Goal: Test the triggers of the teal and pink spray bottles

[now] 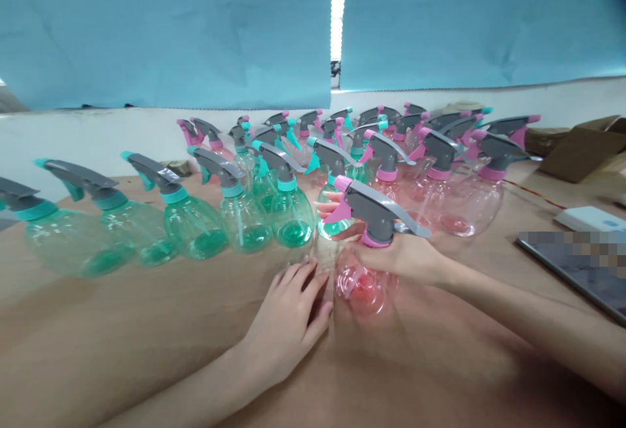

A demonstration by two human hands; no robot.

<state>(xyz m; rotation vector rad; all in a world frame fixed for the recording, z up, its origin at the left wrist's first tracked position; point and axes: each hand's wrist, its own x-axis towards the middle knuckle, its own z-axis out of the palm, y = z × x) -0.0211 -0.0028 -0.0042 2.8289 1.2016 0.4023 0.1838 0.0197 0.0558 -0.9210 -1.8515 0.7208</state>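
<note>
Right at the near edge of the wooden table (122, 343), I'm gripping a clear pink spray bottle (362, 281) in my right hand (396, 258), fingers (330, 206) wrapped around it just below the grey-and-pink trigger head (376, 209), bottle standing roughly upright. My left hand (286, 327) is lying open, palm down on the wood, just beside the bottle, not touching it. Past them, green-tinted spray bottles (242, 222) with teal collars are lining up on the left, pink ones (469, 199) crowding together on the right. Off to the right, a dark tablet (572, 271), a white device (589, 219) and a cardboard box (581, 151) are sitting; blue paper sheets (166, 30) are hanging at the far end.
</note>
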